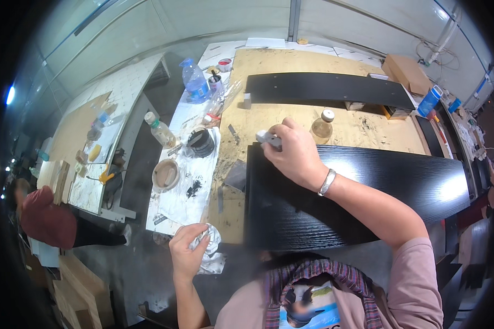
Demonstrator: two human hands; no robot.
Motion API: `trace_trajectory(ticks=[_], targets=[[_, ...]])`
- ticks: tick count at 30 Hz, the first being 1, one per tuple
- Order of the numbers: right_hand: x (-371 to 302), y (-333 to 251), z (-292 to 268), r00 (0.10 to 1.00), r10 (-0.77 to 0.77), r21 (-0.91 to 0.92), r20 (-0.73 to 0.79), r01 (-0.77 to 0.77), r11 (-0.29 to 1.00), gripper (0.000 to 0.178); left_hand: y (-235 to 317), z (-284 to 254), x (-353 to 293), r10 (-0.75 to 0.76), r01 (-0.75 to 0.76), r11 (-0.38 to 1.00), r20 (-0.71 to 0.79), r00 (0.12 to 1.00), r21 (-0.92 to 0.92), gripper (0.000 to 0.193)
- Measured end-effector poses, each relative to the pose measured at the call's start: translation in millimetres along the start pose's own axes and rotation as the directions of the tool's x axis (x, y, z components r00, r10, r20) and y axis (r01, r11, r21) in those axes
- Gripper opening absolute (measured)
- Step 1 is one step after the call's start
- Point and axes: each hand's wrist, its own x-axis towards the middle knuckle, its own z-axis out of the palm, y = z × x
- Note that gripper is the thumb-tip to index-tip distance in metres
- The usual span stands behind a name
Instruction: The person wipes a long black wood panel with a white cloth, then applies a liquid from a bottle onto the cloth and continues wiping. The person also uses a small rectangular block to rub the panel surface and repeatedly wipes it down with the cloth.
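My right hand [295,153], with a silver bracelet at the wrist, grips a small light-grey block [269,139] at the far left corner of a black wood-grained panel [362,192]. Whether the block touches the panel's edge I cannot tell. Below the table's near left corner, my left hand [186,253] is closed on a crumpled white rag [212,257]. Left of the panel, a dark metal scraper blade [236,175] lies on the wooden board. Just beyond the panel stands a bottle of yellowish liquid [321,129] with a white cap.
A second black panel [324,86] lies farther back, raised on small supports. At left are a black-stained tin [201,143], a round tub [166,174], a green-capped bottle [159,130] and a large water bottle [194,79]. Another person [48,216] is at the far left.
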Motion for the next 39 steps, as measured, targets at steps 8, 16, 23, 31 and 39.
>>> trace_trajectory(ticks=[8,16,23,31,39], targets=[[2,-7,12,0.998,0.060,-0.150,-0.009,-0.060,0.987,0.023,-16,9,11,0.063,-0.064,0.998,0.072,0.995,0.003,0.026],[-15,17,-19,0.977,0.195,-0.119,-0.083,-0.204,0.972,0.024,-30,15,13,0.021,-0.017,0.999,0.094,0.995,-0.048,0.028],[-26,21,-30,0.978,0.194,-0.208,-0.078,-0.206,0.956,0.022,-34,10,11,0.023,-0.020,1.000,0.141,0.990,-0.022,0.029],[-75,112,-131,0.854,0.388,-0.344,-0.346,-0.501,0.795,0.028,-56,-1,14,-0.052,0.052,0.999,0.132,0.990,0.005,0.027],[-79,124,-131,0.882,0.379,-0.276,-0.279,-0.452,0.848,0.024,-25,-28,59,0.049,-0.056,0.994,0.070,0.996,0.093,0.028]])
